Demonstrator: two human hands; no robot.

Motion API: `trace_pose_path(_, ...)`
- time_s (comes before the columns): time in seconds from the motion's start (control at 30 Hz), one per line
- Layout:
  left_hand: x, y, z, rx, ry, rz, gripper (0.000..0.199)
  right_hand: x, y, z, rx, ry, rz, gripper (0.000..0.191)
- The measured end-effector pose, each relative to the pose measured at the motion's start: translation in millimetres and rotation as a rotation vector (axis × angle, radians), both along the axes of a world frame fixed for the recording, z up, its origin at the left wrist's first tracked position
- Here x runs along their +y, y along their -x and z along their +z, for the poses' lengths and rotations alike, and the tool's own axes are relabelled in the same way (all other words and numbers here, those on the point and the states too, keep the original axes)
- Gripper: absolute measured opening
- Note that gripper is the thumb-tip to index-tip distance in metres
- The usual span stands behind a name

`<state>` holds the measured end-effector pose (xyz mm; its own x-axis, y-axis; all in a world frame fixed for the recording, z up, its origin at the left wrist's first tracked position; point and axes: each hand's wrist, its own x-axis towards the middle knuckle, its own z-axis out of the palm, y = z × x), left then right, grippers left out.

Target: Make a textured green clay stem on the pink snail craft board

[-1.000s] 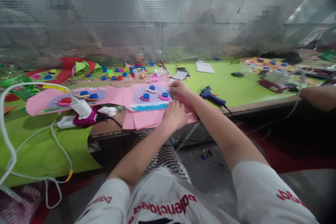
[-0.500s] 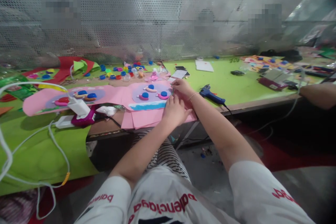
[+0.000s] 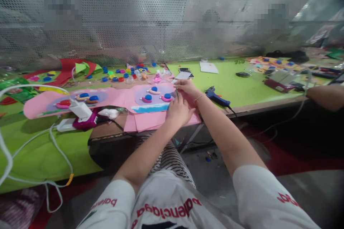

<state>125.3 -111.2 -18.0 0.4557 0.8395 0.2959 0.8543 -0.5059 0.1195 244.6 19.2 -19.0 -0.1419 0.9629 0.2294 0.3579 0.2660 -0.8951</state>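
Note:
Pink paper sheets [image 3: 150, 121] lie at the table's front edge, stacked unevenly. The top one bears a lilac oval [image 3: 141, 92], a blue wavy strip [image 3: 150, 108] and several snail-like pieces [image 3: 166, 97] with blue caps for shells. My left hand [image 3: 178, 111] rests on the sheet's right side, fingers laid forward and thumb apart. Just beyond it, my right hand [image 3: 187, 88] pinches a thin dark green strip [image 3: 177, 92] at the sheet's right edge. The strip's lower end meets my left fingertips.
A blue glue gun [image 3: 218, 98] lies right of my hands, its cord over the edge. Colourful bottle caps [image 3: 118, 78] are scattered behind the paper. On the left are another decorated pink sheet [image 3: 34, 103], white plugs [image 3: 80, 110] and cables. Another person's arm [image 3: 326, 97] is at far right.
The green strip now stands out more clearly between my hands. My right hand has shifted very slightly; my left hand stays on the paper.

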Motion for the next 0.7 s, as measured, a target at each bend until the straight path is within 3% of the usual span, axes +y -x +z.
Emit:
trace_pose_path(0.17,-1,0,-3.9,0.009,0.011,-0.009,0.055,1,7,-3.3,-0.179,-0.075,-0.067,0.008)
trace_pose_path(0.4,1,0,-8.1,0.025,0.028,0.002,0.041,-6,15,-3.1,-0.446,-0.144,-0.186,0.022)
trace_pose_path(0.7,4,0,-13.4,0.004,0.042,-0.006,0.059,-12,13,1.0,-0.636,-0.159,-0.137,0.026)
